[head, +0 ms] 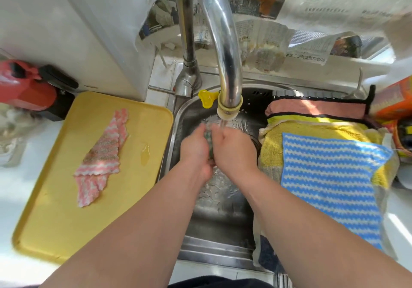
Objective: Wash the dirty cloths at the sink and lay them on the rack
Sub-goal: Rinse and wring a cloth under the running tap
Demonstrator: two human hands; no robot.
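Both hands under the running tap point(225, 49), deep in the sink point(219, 216). Left hand point(196, 148) and right hand point(231, 149) pressed together around a small greenish cloth point(208, 139), only a sliver of it showing between the palms. Each grip closed on that cloth, fingers curled in, stream landing just at the right hand's fingertips.

Off to the left, a pink striped cloth point(101, 153) lying crumpled on the yellow tray point(66, 220), speckled with grime and clearly not washed yet, a small puddle point(145, 153) beside it. To the right, the rack side: a blue striped cloth point(330, 182) spread flat over a yellow towel point(312, 131), with a pink towel point(316, 108) behind (rack itself hidden beneath them, so hard to make out).

Step in hand, by the look of it: scrubbing the greenish cloth under the water. To do it well: keep the bundle right in the stream, not just beside it. Rub palm against palm, then open the folds and turn the cloth so every face gets rinsed. Squeeze low in the basin to keep splash off the tabletop. Wring firmly before lifting across, otherwise drips onto the clean ones. Lay flat, no bunching, beside or partly over the blue one. Roughly midway through the job, judging from one dirty cloth waiting and several already laid out.
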